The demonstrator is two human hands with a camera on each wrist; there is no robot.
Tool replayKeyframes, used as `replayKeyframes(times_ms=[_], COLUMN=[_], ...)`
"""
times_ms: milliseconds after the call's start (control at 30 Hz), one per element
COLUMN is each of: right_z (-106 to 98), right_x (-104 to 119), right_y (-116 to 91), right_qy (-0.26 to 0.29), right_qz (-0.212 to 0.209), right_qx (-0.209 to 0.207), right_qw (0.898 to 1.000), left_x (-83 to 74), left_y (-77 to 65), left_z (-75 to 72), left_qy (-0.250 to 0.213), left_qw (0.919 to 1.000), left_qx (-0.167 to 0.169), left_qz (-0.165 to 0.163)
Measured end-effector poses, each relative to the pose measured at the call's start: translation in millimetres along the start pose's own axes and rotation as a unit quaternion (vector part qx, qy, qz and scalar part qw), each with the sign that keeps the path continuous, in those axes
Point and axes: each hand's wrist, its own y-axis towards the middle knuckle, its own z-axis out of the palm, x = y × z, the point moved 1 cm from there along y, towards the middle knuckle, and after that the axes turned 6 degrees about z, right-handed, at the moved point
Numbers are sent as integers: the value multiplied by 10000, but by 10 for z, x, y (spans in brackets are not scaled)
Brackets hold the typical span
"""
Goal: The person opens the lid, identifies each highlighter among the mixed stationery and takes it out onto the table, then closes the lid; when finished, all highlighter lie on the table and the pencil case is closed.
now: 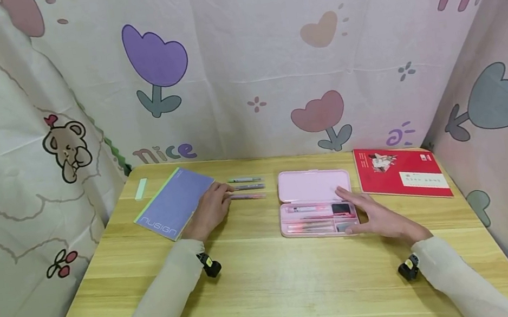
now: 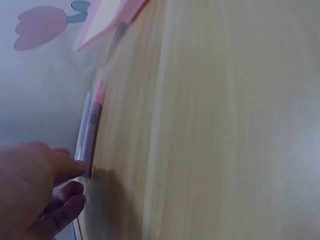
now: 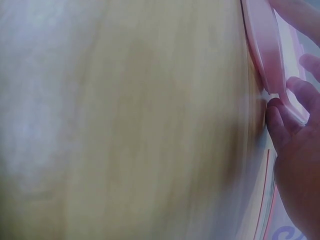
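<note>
My left hand [image 1: 212,208] is at the left ends of several pens lying side by side. In the left wrist view its fingertips pinch the end of the nearest pen [image 2: 94,125], a purplish one with a pink tip. My right hand [image 1: 378,216] rests against the right side of an opened pink pencil case [image 1: 314,182], thumb at the front corner and fingers spread to the lid. Pens and small dark items [image 1: 340,209] lie inside the case. In the right wrist view, fingertips [image 3: 274,117] touch near the hinge.
Beneath and behind my left forearm lies a blue-purple notebook [image 1: 176,197], with a pale green eraser-like strip [image 1: 141,189] to its left. A red booklet [image 1: 401,169] lies right of the case. Printed curtains [image 1: 239,62] stand along the table's back and sides.
</note>
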Motion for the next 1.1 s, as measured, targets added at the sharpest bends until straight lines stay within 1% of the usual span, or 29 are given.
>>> replayKeyframes(times_ms=[100,167,267,367,433,533,667,767,900,1100], right_z=[2,-1,-4,-4,-3,-1,0,0,0,-1], right_x=[9,12,12,6,3,3,14,19,19,5], right_y=[1,3,4,6,5,0,-6,-9,-12,-6], right_qy=[15,-10,11,-1,-10,-12,40,41,4,25], right_qz=[-3,-30,-7,-49,-73,-82,-38,-15,-13,-17], right_qx=[-5,-7,-5,-5,-12,-10,-5,8,23,15], right_qw=[10000,10000,10000,10000,10000,10000,10000,10000,10000,10000], left_x=[-132,-249,-411,-572,-669,-798,-916,-981,-1054,-1123], left_y=[-10,-2,12,4,-17,-67,-140,-183,-197,-179], left_z=[-11,-11,25,83,144,238,358,410,438,498], left_qy=[13,-23,-165,-441,-594,-742,-809,-721,-455,-1], left_qw=[9999,9995,9985,9955,9921,9847,9729,9678,9657,9556], left_qx=[-28,-10,147,468,717,1068,1505,1744,1864,1976], left_qz=[152,306,502,696,844,1160,1560,1666,1748,2184])
